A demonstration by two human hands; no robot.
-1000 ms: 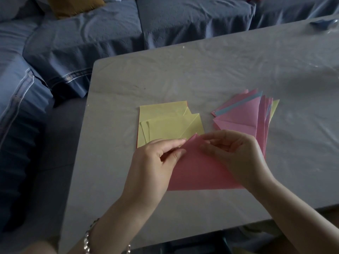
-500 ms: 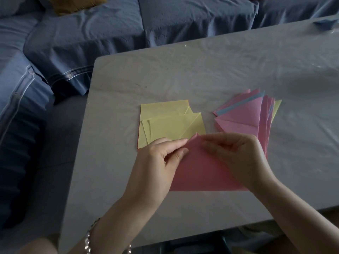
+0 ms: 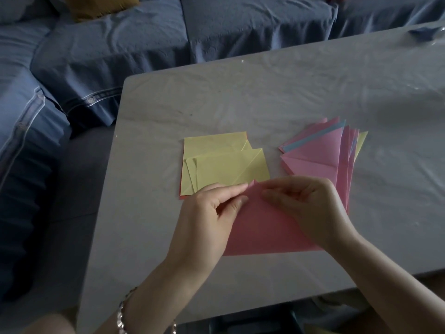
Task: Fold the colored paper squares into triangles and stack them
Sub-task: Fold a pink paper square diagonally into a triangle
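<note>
Since it lies beyond everything else, sofa (image 3: pixel 216 32): blue-covered cushions run past the far and left edges of the desk, well beyond the hands; it plays no part in the task.
desk (image 3: pixel 265 92): a pale, wrinkled cover; it carries all the paper within reach of both hands and gives a flat bed to press a crease on.
pink sheet (image 3: pixel 265 230): lies on the desk under and between the hands, showing as a triangle with its long edge toward the person and its point away. By the look of it, it is already doubled over, and its corners are being matched at the point before the crease is firmed.
triangle stack (image 3: pixel 320 150): pink, blue and yellow folded pieces fanned just beyond the right hand, which hides the stack's near edge; probably kept there so a finished piece goes over in one short move.
yellow squares (image 3: pixel 224 165): a loose flat pile just beyond the left hand, with a red edge (image 3: pixel 182 197) showing beneath; likely the supply, so several folds remain.
left hand (image 3: pixel 204 218): thumb and forefinger nip the sheet just left of its point, pinning the layers together.
right hand (image 3: pixel 308 206): fingers curled, thumb and fingertips pinching the sheet just right of the point; some contact is hidden.
bracelet (image 3: pixel 121 317): a beaded band on the left wrist, nearest the person.
</note>
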